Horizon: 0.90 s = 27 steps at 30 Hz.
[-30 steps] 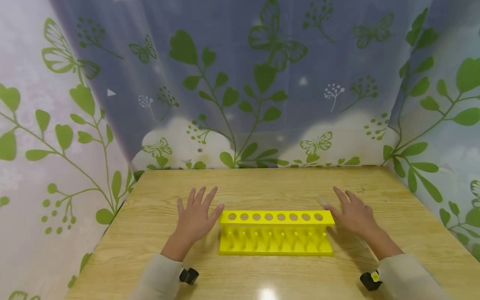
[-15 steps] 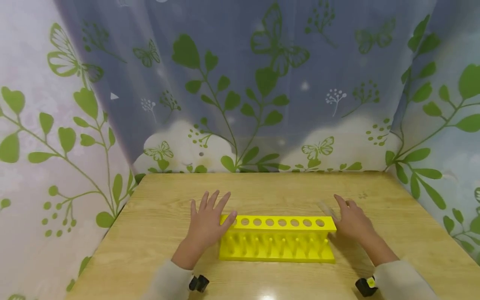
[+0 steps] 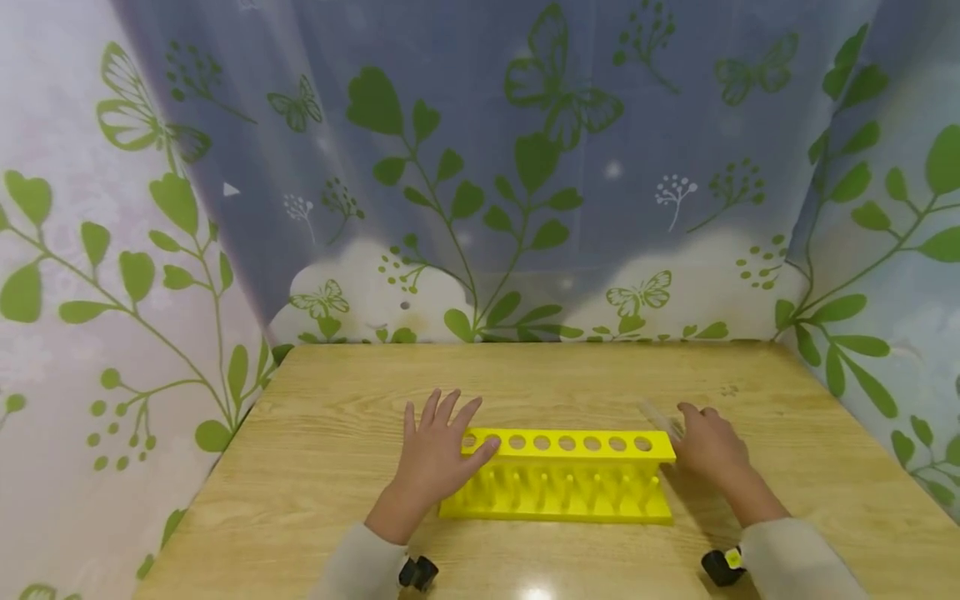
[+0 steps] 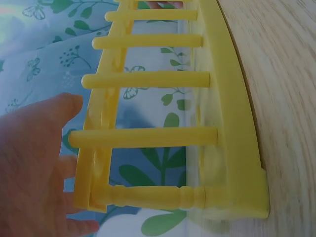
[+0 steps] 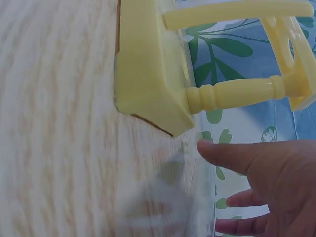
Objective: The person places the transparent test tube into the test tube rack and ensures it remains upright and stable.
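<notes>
Eight-holed bright yellow test-tube rack (image 3: 558, 477)

1 yellow rack (image 3: 558, 479) w/ 8 holes, 1 clear tube (image 3: 658, 416), 2 hands.

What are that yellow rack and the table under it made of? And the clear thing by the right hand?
The rack looks like moulded plastic: uniform bright yellow, smooth, slightly glossy, with rounded pegs. The table shows light wood grain with a sheen, so probably laminate or varnished wood. The tube at the right hand is transparent, either glass or clear plastic; the pictures cannot settle which.
</notes>
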Motion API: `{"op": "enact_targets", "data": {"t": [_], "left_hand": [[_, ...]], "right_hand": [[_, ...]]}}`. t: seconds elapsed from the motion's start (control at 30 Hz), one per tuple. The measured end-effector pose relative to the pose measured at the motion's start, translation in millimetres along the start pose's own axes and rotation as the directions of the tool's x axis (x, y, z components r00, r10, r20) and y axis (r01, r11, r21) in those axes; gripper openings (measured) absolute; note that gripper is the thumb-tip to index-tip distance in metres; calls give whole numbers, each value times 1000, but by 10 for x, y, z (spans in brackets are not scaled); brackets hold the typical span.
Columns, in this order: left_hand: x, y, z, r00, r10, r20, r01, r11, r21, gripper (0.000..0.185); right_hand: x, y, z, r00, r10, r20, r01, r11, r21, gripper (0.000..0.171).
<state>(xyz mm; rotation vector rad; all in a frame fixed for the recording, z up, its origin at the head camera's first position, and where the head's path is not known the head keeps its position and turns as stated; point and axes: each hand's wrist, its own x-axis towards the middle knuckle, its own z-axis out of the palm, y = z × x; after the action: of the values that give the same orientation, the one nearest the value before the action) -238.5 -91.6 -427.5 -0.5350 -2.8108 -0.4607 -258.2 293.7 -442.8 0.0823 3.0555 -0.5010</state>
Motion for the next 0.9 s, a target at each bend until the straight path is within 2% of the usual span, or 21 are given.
{"op": "enact_targets", "data": {"t": [0.3,0.73,0.9], "left_hand": [[1,100,42,999,33,16,-33,999,24,66],[13,115,112,998,60,6,-60,998,21,65],[6,138,128,997,71,29,-73,996,60,66]], "right_hand": [[11,-1,22,999,35,12,-35,999,5,53],[3,-41,31,999,50,-8,-50,999,10,48],[20,-13,58,999,48,-18,-48,999,7,45]]}}
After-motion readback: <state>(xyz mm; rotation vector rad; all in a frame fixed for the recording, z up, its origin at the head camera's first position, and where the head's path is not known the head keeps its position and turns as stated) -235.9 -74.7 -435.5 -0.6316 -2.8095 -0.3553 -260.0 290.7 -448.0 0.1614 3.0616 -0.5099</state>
